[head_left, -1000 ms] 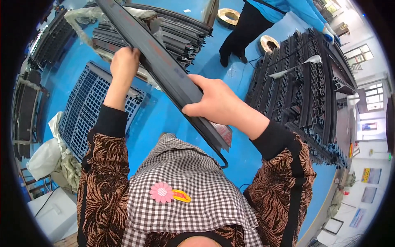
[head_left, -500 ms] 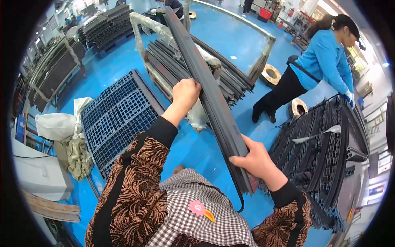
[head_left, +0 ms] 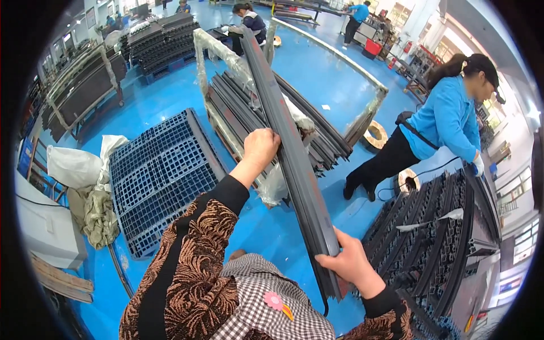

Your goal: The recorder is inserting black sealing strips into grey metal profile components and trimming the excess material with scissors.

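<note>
Partly hidden behind it, the fingers of the left hand (head_left: 260, 149) and right hand (head_left: 353, 260) grasp a dark profile bundle (head_left: 290, 161), slanting upper to lower centre over blue floor (head_left: 310, 68), a rack (head_left: 108, 67) upper left.

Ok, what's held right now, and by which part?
Long, straight dark-grey profiles: the bare left hand grips their left edge partway along; the bare right hand holds the right edge near the closer end, thumb on top.

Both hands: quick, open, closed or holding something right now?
Left hand: closed, gripping long dark grey profiles.
Right hand: closed, gripping the same profiles nearer their lower end.
</note>
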Action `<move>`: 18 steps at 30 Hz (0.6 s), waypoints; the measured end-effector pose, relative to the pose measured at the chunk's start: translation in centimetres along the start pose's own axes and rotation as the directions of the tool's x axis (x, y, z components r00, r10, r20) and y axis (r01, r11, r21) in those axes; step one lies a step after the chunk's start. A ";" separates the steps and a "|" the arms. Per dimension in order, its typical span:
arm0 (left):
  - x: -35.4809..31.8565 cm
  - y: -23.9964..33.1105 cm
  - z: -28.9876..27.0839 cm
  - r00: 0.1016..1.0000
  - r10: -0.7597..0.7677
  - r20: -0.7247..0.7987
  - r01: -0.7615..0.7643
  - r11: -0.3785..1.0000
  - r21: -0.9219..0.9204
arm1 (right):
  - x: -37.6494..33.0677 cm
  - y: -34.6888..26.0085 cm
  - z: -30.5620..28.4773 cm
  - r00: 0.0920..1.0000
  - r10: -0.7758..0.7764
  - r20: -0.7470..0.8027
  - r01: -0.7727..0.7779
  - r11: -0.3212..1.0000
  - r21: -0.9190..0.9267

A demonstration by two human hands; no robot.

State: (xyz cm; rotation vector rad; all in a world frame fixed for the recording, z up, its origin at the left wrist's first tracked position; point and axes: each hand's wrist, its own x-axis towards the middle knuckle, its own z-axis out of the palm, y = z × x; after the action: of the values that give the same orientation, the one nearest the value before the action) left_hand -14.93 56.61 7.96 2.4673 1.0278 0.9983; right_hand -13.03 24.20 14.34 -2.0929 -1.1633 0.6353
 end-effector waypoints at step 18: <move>2.2 -1.0 0.1 0.997 -0.079 0.012 0.079 0.995 -0.062 | 0.2 -2.8 -0.1 0.982 0.180 0.054 -0.182 0.982 0.050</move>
State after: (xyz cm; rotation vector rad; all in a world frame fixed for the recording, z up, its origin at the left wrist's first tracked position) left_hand -14.26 58.84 8.53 2.3603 1.0659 0.9776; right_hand -14.39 25.45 16.45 -2.1633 -0.9775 0.7986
